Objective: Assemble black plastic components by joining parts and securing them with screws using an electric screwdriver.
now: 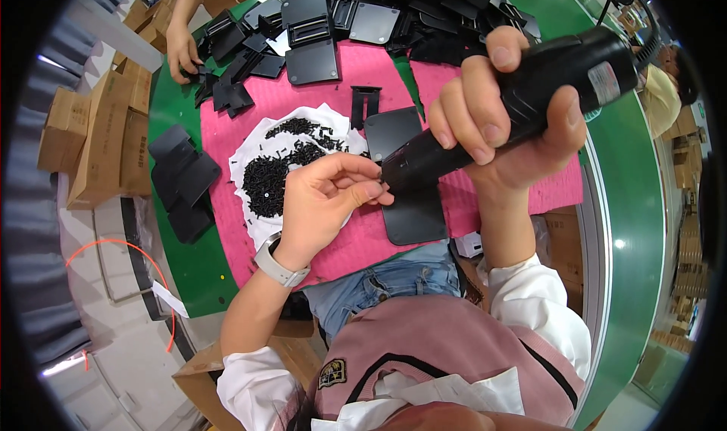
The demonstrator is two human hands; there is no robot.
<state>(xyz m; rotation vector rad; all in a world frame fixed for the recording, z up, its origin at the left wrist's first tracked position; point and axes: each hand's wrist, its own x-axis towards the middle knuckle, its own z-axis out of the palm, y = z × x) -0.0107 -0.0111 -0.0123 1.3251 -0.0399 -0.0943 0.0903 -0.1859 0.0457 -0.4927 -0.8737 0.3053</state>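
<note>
My right hand [503, 121] is wrapped around a black electric screwdriver [564, 71], tilted with its tip down to the left. At that tip my left hand [322, 196] pinches thumb and fingers together; what is between them, if anything, is too small to make out. Under the tool lies a black flat plate [415, 213] on a pink foam sheet [352, 249]. Just beyond it sits a small black slotted bracket [365, 104]. Left of my left hand, a heap of black screws [265, 185] rests on a crumpled white cloth [241, 145].
Black stands and plates [310, 30] pile up along the far side of the green table [625, 204]. More black plates [182, 185] lie stacked at the left edge. Another person's hand [182, 52] touches black parts at the far left. Cardboard boxes [106, 140] stand beyond.
</note>
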